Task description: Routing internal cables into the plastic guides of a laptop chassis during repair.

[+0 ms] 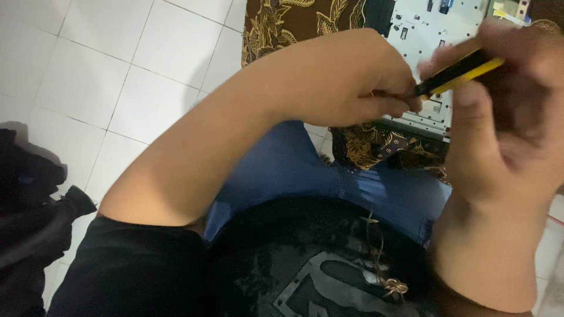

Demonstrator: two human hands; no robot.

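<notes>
Both hands are up over the grey device panel [426, 35], which lies on a brown patterned cloth [294, 20] on the white tiled floor [88, 70]. The right hand [505, 117] has its grip closed around the black-and-yellow tool [461, 73], fingers wrapped tight on the handle, just in front of the panel. The left hand [358, 82] comes in from the side away from it, fingers curled shut and pinching at the tool's dark tip, right at the panel's near edge. Below the panel, blue jeans [305, 170] and a black shirt [176, 276]. A dark bag [29, 205] sits well apart from the panel.
</notes>
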